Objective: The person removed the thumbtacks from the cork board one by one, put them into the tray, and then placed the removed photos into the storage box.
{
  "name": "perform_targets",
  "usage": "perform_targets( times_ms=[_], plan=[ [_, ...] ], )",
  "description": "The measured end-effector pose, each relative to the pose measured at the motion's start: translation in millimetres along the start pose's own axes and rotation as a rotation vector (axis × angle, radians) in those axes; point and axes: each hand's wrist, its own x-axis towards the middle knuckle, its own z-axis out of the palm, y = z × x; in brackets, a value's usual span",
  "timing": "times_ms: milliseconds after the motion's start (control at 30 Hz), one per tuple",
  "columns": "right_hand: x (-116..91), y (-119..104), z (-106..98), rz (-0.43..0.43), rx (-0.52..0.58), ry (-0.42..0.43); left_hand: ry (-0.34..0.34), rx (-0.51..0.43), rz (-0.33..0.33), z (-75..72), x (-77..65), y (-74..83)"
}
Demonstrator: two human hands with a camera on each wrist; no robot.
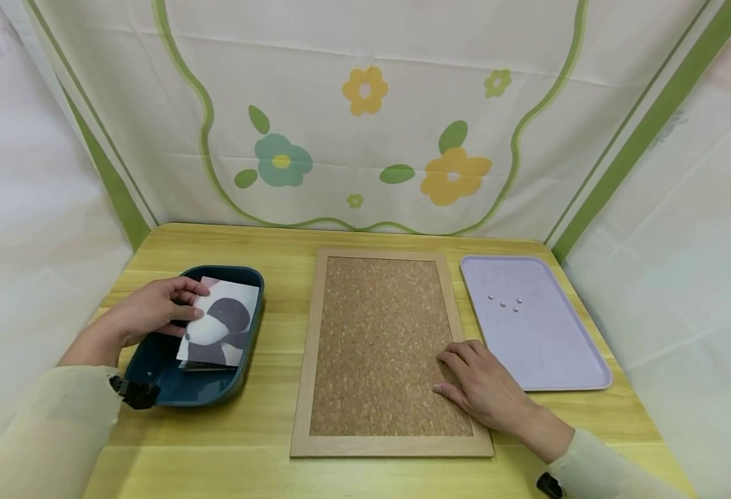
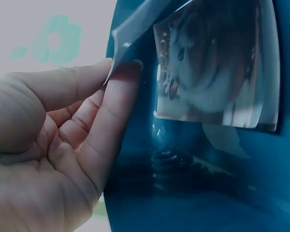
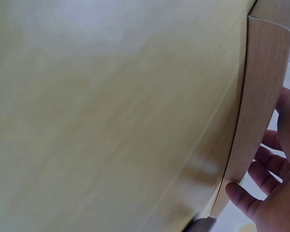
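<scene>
My left hand (image 1: 159, 308) reaches into a dark teal plastic bin (image 1: 164, 371) at the left of the table. It pinches the edge of a picture card (image 1: 234, 322) with a grey and white cartoon animal, between thumb and finger. Beneath that card, a stack of picture cards (image 2: 208, 72) lies in the bin, the top one showing a pale furry animal. My right hand (image 1: 486, 388) rests on the right side of a wood-framed cork board (image 1: 384, 346), fingertips over the frame and cork, fingers loosely bent. No held thing shows in it.
A lilac tray (image 1: 552, 353) lies to the right of the board, with several small silvery pieces (image 1: 503, 305) on it. The light wood table (image 1: 278, 416) ends at a white floral curtain (image 1: 340, 187) behind, with more cloth at both sides.
</scene>
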Motion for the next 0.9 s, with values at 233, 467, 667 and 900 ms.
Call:
perform_targets(
  times_ms=[233,467,667,900],
  plan=[
    [0.4,0.0,0.4,-0.017,-0.004,0.022,-0.001,0.021,-0.006,3.8,2.2,3.3],
    [0.2,-0.7,0.6,-0.024,-0.015,0.026,-0.004,0.007,-0.016,4.1,3.2,2.9],
    [-0.4,-0.4,-0.4,-0.013,-0.008,0.004,0.009,0.046,-0.023,3.5,-0.6,5.0],
    [1.7,1.1,-1.3,-0.005,-0.020,-0.009,0.086,0.154,-0.047,0.2,-13.8,16.3]
  ],
)
